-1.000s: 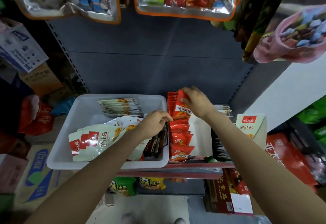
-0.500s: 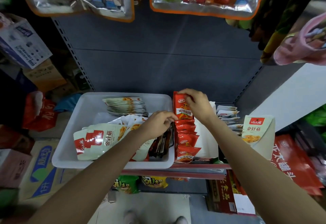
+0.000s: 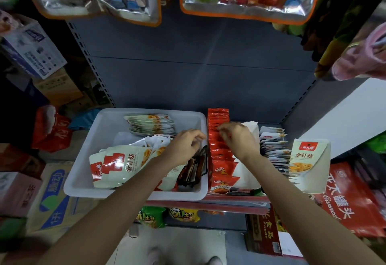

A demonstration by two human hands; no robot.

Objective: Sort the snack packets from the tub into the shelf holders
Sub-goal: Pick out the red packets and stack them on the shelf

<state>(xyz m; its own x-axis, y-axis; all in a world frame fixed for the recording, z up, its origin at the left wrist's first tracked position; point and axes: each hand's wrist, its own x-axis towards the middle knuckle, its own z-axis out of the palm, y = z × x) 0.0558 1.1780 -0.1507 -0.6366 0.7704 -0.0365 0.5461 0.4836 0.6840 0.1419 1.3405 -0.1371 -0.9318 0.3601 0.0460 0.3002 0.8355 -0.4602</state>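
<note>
The white plastic tub (image 3: 83, 181) sits on the shelf with cream mushroom-snack packets (image 3: 119, 164) piled at its near left, another cream stack (image 3: 150, 125) at the back, and some dark packets (image 3: 194, 168) standing along its right wall. Left hand (image 3: 183, 147) is over the tub's right side with fingers curled in, and I can't tell if it's got hold of anything. Right hand (image 3: 238, 139) is over the row of red snack packets (image 3: 219, 156) filed upright in the holder just beside the tub, fingertips bent down at their top edges (a pinch or just a touch, too blurry to say). A white holder (image 3: 248, 173) and a row of white packets (image 3: 273, 147) sit further right.
</note>
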